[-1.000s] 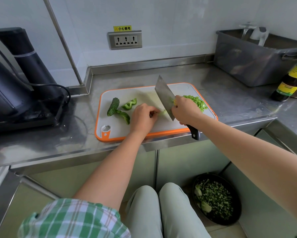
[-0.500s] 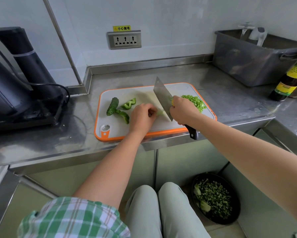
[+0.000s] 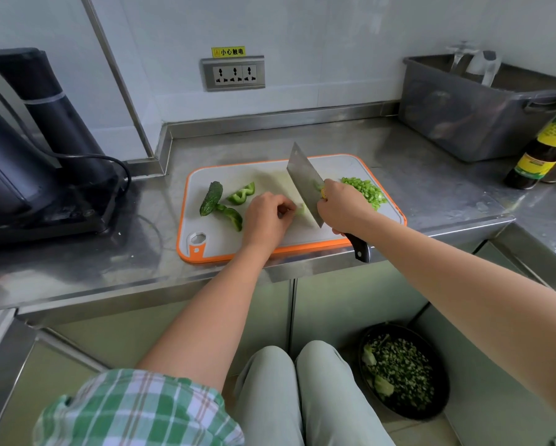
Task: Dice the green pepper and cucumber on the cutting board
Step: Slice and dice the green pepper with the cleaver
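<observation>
Right hand: your right hand (image 3: 341,209) wraps the cleaver (image 3: 304,185) handle close to the blade, likely for control.
Left hand: your left hand (image 3: 267,217) has its fingers curled, pinning a small green piece (image 3: 300,210) beside the blade. The tucked tips are probably kept clear of the edge.
Cutting board: the cutting board (image 3: 218,241) is white with an orange rim and lies at the counter's front.
Waiting: a cucumber end (image 3: 210,197) and two pepper pieces (image 3: 241,194) lie on the board's left.
Done: a diced heap (image 3: 365,191) lies on the right, kept apart.
Writing: the yellow sign (image 3: 228,51) above the wall socket (image 3: 234,74) reads 小心触电. The label on the bottle (image 3: 547,149) is unreadable.
</observation>
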